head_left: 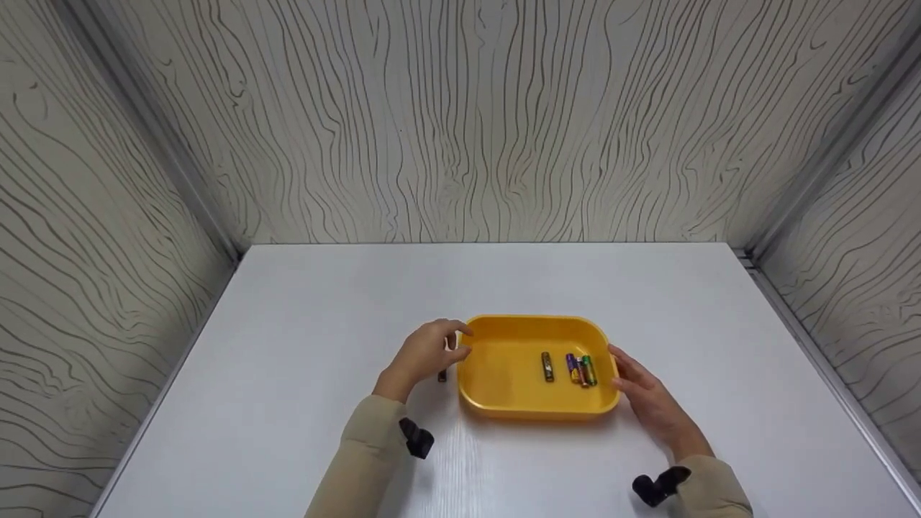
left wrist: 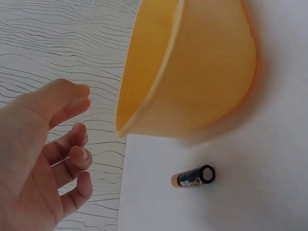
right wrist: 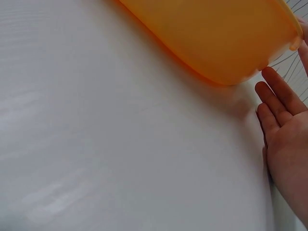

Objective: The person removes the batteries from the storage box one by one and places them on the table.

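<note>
A yellow plastic tray (head_left: 504,414) with rounded corners sits on the table between the hands. My left hand (head_left: 426,352) hovers at its left rim, fingers loosely bent, with nothing in them. Below that hand, a dark battery (left wrist: 195,176) with a copper-coloured end lies on the table just outside the tray. My right hand (head_left: 651,399) touches the tray's right side, its fingers (right wrist: 284,94) fairly straight against the outer wall. Inside the tray, a dark battery (head_left: 547,367) lies apart from a purple battery (head_left: 573,368), a dark red one (head_left: 582,374) and a green one (head_left: 590,370).
The white table (head_left: 288,324) meets a wood-patterned panel (head_left: 460,129) at the back, with similar panels on both sides. Small black cameras (head_left: 417,437) are worn on both wrists over beige sleeves (head_left: 360,460).
</note>
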A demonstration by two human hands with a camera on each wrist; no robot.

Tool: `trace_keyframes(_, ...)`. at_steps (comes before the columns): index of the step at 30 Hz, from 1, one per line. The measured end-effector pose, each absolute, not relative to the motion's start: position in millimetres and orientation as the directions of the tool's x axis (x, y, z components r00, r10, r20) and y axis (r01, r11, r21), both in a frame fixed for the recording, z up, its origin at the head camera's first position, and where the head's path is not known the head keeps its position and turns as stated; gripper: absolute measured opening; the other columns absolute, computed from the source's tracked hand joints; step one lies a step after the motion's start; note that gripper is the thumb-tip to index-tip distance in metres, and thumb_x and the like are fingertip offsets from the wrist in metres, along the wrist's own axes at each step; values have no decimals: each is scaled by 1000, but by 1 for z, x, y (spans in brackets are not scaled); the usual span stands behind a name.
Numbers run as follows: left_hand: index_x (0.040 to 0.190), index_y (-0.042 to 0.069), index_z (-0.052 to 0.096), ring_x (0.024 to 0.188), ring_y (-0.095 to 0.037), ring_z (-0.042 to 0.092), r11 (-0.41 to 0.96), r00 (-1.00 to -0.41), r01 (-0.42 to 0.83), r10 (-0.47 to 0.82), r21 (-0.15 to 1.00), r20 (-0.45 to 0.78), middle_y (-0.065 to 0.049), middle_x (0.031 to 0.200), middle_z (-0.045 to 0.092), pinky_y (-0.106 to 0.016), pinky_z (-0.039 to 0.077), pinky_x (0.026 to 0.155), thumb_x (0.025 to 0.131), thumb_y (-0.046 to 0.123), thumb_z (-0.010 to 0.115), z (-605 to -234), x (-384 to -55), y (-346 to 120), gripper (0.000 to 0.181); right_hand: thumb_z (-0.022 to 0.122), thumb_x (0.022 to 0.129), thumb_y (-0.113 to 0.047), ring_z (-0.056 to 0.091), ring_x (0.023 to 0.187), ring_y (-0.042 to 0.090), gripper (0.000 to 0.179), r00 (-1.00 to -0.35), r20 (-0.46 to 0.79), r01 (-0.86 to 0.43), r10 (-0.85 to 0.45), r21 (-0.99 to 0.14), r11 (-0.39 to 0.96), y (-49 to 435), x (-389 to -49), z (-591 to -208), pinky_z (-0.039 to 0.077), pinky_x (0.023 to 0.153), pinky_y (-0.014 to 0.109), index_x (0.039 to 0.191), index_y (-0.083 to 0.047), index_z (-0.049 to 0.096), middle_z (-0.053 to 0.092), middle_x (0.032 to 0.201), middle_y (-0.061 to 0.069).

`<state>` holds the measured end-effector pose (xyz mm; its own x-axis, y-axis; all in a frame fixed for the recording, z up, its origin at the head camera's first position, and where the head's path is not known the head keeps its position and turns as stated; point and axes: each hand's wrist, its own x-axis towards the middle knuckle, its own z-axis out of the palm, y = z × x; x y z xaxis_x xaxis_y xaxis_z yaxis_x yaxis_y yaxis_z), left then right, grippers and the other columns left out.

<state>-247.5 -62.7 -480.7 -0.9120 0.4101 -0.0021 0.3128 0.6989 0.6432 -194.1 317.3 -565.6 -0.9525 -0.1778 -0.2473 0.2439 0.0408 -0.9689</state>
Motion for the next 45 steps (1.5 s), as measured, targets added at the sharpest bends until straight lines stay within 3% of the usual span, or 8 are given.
trace_keyframes(9, 113, 13, 69, 67, -6, 42, 634, -872, 397, 487, 664, 56, 1, 77, 56, -17, 35, 61, 90, 24, 66, -486, -242, -40, 26, 53, 98, -19, -1, 153, 30, 64, -954, -231, 229, -192, -973, 32, 318, -195, -568, -3, 123, 51, 154, -18, 21, 6, 164, 11)
trace_keyframes(35, 117, 15, 65, 62, -7, 41, 604, -875, 225, 471, 765, -114, 6, 74, 49, -18, 34, 57, 89, 26, 69, -518, -241, 27, 31, 52, 99, -21, -3, 153, 27, 60, -953, -224, 225, -202, -974, 21, 319, -194, -566, -3, 123, 49, 153, -18, 25, 5, 165, 5)
trace_keyframes(41, 115, 18, 66, 67, -10, 45, 597, -905, 66, 374, 799, -204, 4, 76, 51, -21, 37, 61, 86, 25, 72, -527, -243, 38, 31, 52, 99, -20, -6, 153, 28, 59, -952, -216, 218, -218, -976, 17, 320, -194, -567, -6, 122, 52, 153, -18, 25, 4, 165, 6)
trace_keyframes(45, 116, 19, 65, 76, -12, 49, 588, -918, -19, 311, 809, -248, 2, 85, 57, -25, 43, 70, 83, 24, 75, -532, -243, 48, 34, 53, 98, -20, -4, 154, 27, 60, -955, -222, 222, -197, -975, 20, 319, -195, -567, -5, 122, 52, 152, -18, 27, 6, 165, 5)
